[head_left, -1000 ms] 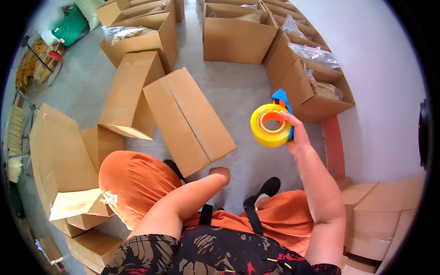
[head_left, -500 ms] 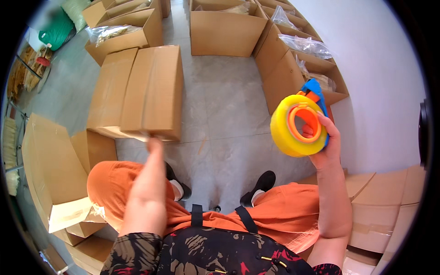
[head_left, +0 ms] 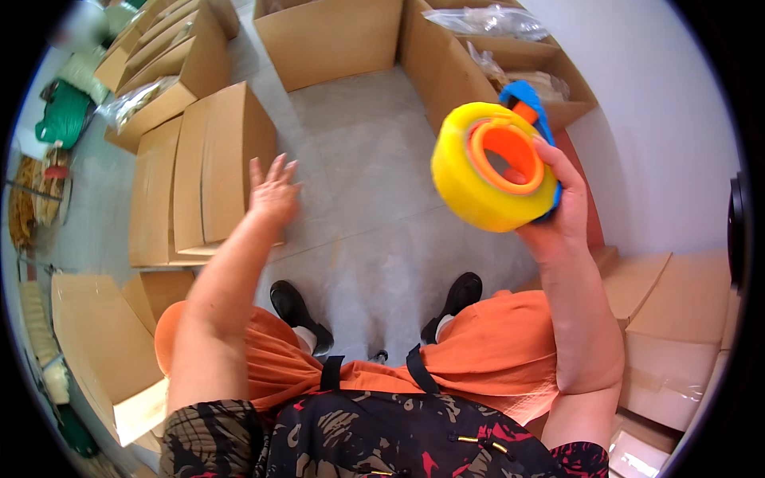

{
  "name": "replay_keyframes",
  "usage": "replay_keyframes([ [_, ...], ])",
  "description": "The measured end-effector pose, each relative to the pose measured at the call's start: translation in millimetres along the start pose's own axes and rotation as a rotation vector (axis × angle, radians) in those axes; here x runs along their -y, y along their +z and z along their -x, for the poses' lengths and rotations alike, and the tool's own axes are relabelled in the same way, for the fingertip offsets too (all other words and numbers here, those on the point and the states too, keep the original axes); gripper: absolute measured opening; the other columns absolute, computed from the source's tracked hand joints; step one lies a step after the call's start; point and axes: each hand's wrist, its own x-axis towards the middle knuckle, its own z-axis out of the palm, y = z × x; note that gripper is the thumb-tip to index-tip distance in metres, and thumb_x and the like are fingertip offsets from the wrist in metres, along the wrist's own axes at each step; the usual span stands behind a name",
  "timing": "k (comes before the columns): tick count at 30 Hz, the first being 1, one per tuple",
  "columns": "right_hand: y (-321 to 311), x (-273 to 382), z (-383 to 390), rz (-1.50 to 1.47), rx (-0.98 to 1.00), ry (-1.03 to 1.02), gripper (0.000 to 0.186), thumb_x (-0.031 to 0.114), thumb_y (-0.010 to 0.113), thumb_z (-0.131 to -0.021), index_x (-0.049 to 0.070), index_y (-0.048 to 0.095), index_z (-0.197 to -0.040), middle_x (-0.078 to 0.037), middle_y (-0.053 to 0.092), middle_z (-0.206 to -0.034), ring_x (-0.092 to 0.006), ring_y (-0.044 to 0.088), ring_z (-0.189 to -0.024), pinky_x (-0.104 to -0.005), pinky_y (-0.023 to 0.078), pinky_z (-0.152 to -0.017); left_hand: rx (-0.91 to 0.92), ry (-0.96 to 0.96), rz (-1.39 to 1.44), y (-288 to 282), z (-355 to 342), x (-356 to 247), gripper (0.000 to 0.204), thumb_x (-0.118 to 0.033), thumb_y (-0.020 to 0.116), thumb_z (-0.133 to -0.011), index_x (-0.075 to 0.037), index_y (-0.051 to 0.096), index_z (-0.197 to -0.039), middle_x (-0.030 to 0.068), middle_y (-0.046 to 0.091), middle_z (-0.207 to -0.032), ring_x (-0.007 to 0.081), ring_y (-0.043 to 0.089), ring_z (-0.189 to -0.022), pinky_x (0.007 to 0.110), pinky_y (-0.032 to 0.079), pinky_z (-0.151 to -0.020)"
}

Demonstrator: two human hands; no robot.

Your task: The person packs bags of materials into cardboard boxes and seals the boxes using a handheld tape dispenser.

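Observation:
Raised at the right, my right hand grips a tape dispenser with a blue body and an orange hub. A thick roll of yellow tape sits around that hub, and some of my fingers reach behind it. My left hand is stretched out with its fingers spread and holds nothing. It is over the right side of a brown cardboard box whose top flaps are folded down; whether it touches the box I cannot tell.
Open cartons with clear plastic bags stand along the right wall, and more line the far left. Another open carton stands by my left knee. Stacked boxes are at my right. A green sack lies far left.
My left hand has moved up from the box's near edge to its right side, fingers now spread. The tape dispenser has shifted up and left in view, and the view itself has turned.

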Motion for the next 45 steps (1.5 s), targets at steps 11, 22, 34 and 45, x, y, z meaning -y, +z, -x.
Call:
replay_keyframes([
  [11,-9,10,-41,0.059,-0.110,-0.100,0.040,0.022,0.068,-0.091,0.004,0.059,-0.126,-0.010,0.066,-0.118,-0.0213,0.065,-0.110,-0.0370,0.053,-0.097,0.483,0.127,-0.228,49,8,130,0.064,-0.043,0.054,-0.095,-0.028,0.038,-0.155,-0.0023,0.005,-0.170,0.0190,-0.002,-0.156,0.065,0.011,-0.120],
  [22,-51,38,-102,-0.178,0.051,-0.154,0.044,0.022,0.068,-0.089,0.003,0.054,-0.127,-0.013,0.063,-0.123,-0.0256,0.062,-0.114,-0.0429,0.051,-0.100,0.600,-0.117,-0.102,125,140,104,0.084,-0.043,0.057,-0.093,-0.024,0.012,-0.162,0.0014,0.003,-0.170,0.0219,-0.005,-0.156,0.065,0.010,-0.120],
  [34,-57,65,-74,-0.492,-0.083,-0.335,0.044,0.025,0.067,-0.089,0.013,0.055,-0.130,-0.008,0.059,-0.130,-0.0258,0.059,-0.120,-0.0463,0.053,-0.096,-0.763,0.260,0.318,-175,-1,24,0.035,-0.007,0.054,-0.094,-0.009,0.061,-0.128,0.0136,0.061,-0.134,0.0337,0.056,-0.124,0.042,0.046,-0.103],
  [45,-96,88,-41,-0.502,-0.279,-0.594,0.042,0.025,0.071,-0.089,0.016,0.058,-0.127,-0.004,0.063,-0.129,-0.0256,0.061,-0.120,-0.0474,0.051,-0.102,-0.538,0.468,0.387,-275,-145,-273,0.043,-0.029,0.057,-0.097,-0.008,0.052,-0.135,0.0097,0.058,-0.138,0.0284,0.052,-0.132,0.050,0.033,-0.117],
])
